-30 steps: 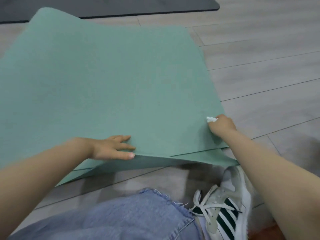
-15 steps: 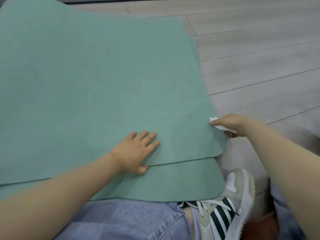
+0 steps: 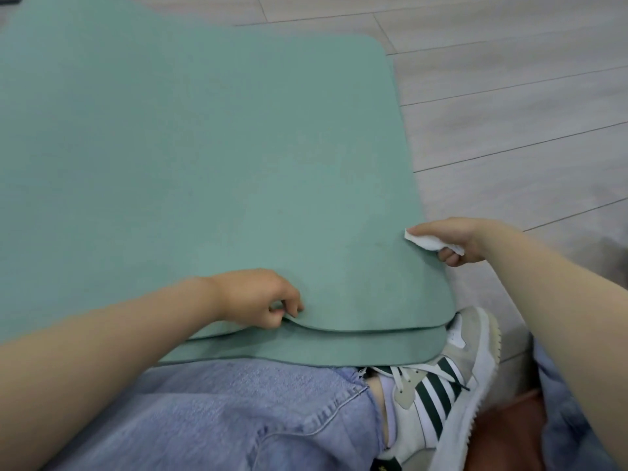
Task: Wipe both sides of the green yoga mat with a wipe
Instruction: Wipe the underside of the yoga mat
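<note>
We start at our left hand [image 3: 261, 299]: thumb and curled fingers pinch the near edge of the green yoga mat [image 3: 210, 158], lifting a small ripple in the upper layer. Over on the right, our right hand [image 3: 448, 237] grips a crumpled white wipe [image 3: 426, 242], fingers wrapped round it, its tip poking out toward the mat's right edge; whether it actually touches the mat there, we can't quite tell. The mat lies folded over itself, the upper layer's near edge set a little back from the lower one, both rounded corners stacked at the near right. It spreads across the grey plank floor [image 3: 509, 96] and its near edge lies over our blue jeans [image 3: 238, 409]. Just beside the stacked corners sits our striped sneaker [image 3: 441, 385].
</note>
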`<state>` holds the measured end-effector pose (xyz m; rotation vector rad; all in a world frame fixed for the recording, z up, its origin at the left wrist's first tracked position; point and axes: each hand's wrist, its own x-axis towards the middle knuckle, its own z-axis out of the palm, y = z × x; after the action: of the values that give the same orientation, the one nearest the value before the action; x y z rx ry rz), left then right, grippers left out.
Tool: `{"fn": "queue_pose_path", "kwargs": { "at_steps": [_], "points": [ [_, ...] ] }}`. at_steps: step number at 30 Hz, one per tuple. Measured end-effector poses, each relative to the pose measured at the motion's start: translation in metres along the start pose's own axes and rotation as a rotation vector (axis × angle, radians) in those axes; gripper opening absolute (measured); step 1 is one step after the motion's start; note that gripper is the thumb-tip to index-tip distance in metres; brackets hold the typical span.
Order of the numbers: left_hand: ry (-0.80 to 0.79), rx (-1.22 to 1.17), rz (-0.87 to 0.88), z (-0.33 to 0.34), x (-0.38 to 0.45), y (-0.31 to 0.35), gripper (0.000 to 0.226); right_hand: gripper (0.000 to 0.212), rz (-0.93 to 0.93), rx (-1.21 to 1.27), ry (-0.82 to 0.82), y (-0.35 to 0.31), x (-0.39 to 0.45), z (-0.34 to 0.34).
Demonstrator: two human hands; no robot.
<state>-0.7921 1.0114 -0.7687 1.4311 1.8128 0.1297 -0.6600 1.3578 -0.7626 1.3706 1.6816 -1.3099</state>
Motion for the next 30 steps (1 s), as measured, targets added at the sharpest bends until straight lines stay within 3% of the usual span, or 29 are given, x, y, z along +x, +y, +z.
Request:
{"fn": "queue_pose_path", "kwargs": {
  "at_steps": [4, 8, 12, 17, 21, 24, 27, 30],
  "points": [
    [-0.067, -0.089, -0.011, 0.0, -0.004, -0.004, 0.024, 0.019, 0.013, 0.002, -0.015, 0.006, 0.002, -0.002],
    [-0.068, -0.013, 0.109, 0.005, -0.001, -0.003, 0.017, 0.016, -0.012, 0.063, -0.049, 0.005, 0.002, -0.002],
    [-0.019, 0.203, 0.12, 0.01, -0.001, -0.004, 0.068, 0.019, -0.036, -0.025, -0.013, -0.003, 0.008, -0.002],
    [0.007, 0.312, 0.016, 0.011, 0.001, -0.005, 0.096, 0.012, -0.167, -0.194, 0.238, -0.032, 0.013, 0.002],
    [-0.015, 0.383, -0.071, 0.01, 0.002, -0.012, 0.106, 0.037, -0.361, -0.229, 0.544, -0.07, 0.016, -0.017],
    [0.053, 0.458, -0.151, 0.011, 0.005, -0.018, 0.105, 0.034, -0.43, -0.285, 0.718, -0.093, 0.014, -0.027],
    [0.11, 0.435, -0.263, 0.011, 0.008, -0.024, 0.107, 0.029, -0.446, -0.366, 0.79, -0.102, 0.014, -0.025],
    [0.12, 0.46, -0.28, 0.011, 0.011, -0.026, 0.107, 0.036, -0.337, -0.523, 0.735, -0.092, 0.015, -0.012]
  ]
}}
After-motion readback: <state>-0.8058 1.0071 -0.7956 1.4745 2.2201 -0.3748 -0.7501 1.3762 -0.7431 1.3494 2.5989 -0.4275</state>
